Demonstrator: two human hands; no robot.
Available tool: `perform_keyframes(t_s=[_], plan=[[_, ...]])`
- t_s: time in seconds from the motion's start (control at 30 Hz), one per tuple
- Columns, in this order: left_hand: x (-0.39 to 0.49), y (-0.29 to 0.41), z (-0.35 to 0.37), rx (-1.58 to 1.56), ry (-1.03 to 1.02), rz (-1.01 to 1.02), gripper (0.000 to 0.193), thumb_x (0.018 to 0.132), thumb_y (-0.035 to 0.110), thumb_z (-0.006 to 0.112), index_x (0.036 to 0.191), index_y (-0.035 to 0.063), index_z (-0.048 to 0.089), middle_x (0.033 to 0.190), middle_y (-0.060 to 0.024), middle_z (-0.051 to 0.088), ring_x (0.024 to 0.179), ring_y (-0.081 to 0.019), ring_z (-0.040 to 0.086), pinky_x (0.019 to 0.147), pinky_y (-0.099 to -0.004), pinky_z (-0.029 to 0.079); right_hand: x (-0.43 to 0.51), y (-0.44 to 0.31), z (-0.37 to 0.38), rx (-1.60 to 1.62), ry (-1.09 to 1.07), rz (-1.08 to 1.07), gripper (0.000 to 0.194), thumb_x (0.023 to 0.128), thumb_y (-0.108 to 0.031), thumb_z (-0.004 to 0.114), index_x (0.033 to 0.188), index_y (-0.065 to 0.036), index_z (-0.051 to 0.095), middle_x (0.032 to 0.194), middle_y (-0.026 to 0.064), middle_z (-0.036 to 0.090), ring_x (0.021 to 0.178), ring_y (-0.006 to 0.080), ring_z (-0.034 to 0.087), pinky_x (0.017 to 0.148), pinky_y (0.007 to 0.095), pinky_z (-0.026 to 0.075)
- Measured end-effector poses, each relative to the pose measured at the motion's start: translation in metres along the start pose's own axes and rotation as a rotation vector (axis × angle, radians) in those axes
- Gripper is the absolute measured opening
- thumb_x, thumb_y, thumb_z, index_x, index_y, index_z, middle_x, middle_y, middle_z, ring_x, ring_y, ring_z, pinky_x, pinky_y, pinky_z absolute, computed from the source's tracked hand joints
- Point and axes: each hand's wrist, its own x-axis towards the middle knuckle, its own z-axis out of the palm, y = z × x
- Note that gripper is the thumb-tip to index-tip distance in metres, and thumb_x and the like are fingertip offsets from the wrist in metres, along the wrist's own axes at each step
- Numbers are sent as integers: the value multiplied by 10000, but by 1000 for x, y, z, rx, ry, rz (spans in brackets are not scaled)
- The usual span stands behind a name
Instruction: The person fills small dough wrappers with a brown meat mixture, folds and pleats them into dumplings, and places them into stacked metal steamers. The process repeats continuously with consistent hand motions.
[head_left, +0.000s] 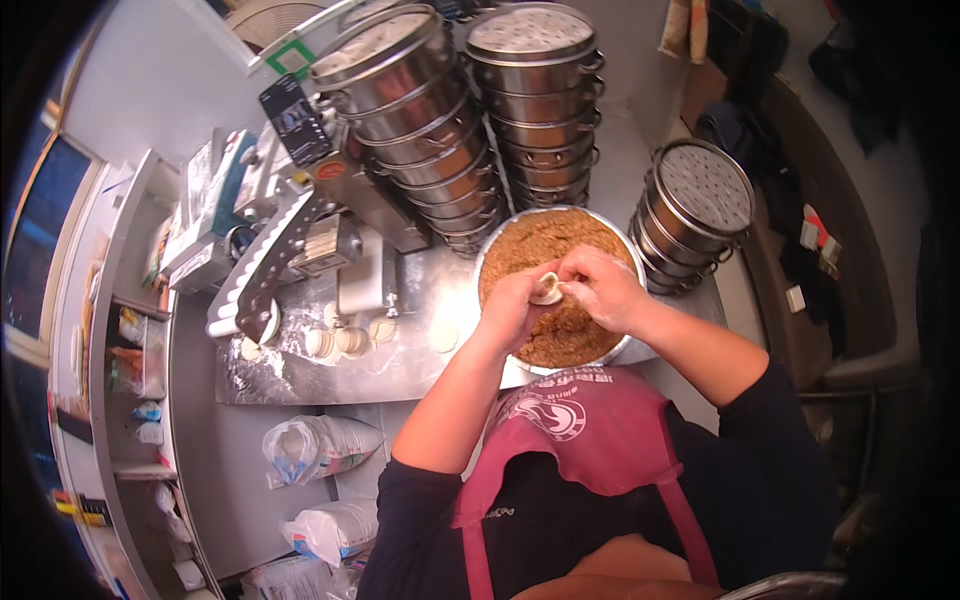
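Over a wide metal bowl (482, 251) heaped with brown minced filling (559, 341), both my hands meet at one small dough wrapper (550, 289). My left hand (515, 304) cradles the wrapper, which is partly folded up around its middle. The fingertips of my right hand (604, 289) pinch its right edge. Whether filling lies inside the wrapper is hard to tell. Stacks of round dough wrappers (350, 342) lie on the floured steel table to the left, and one flat wrapper (444, 337) lies nearer the bowl.
Tall stacks of metal steamers (427, 142) (536, 112) stand behind the bowl, with a shorter stack (701, 195) at its right. A dough machine with a roller conveyor (262, 262) and a phone (294, 120) are at the left. Plastic sacks (319, 450) sit below the steel table (405, 379).
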Motion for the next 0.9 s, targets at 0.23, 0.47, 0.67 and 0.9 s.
perform_keyframes(t_s=[0.23, 0.47, 0.67, 0.9], plan=[[-1, -10, 0, 139, 147, 141, 504, 955, 219, 421, 1378, -52, 374, 1143, -122, 568, 983, -202, 581, 804, -359, 523, 4, 14, 3, 439, -66, 501, 117, 848, -115, 675, 926, -30, 655, 845, 14, 633, 811, 93, 555, 749, 263, 454], [-2, -35, 13, -50, 275, 182, 443, 977, 112, 444, 1388, -37, 374, 1198, -148, 559, 1039, -204, 582, 871, -369, 528, -5, 9, 16, -72, 120, -50, 162, 816, -111, 674, 948, -25, 636, 888, 103, 625, 822, 250, 615, 761, 334, 482], [1, -31, 4, 72, 229, 187, 440, 942, 82, 480, 1372, -10, 458, 1192, -105, 600, 969, -141, 598, 802, -266, 517, 0, 5, 5, 65, -72, 230, 137, 803, -94, 674, 914, -36, 618, 887, 106, 610, 873, 288, 595, 789, 375, 471], [6, -8, -7, 30, 30, 28, 389, 939, 159, 472, 1259, -54, 535, 1060, -59, 612, 865, -130, 588, 725, -246, 487, 7, 5, 4, -126, -54, -94, 213, 802, -89, 653, 1009, -38, 639, 874, 111, 640, 834, 276, 636, 763, 378, 493]])
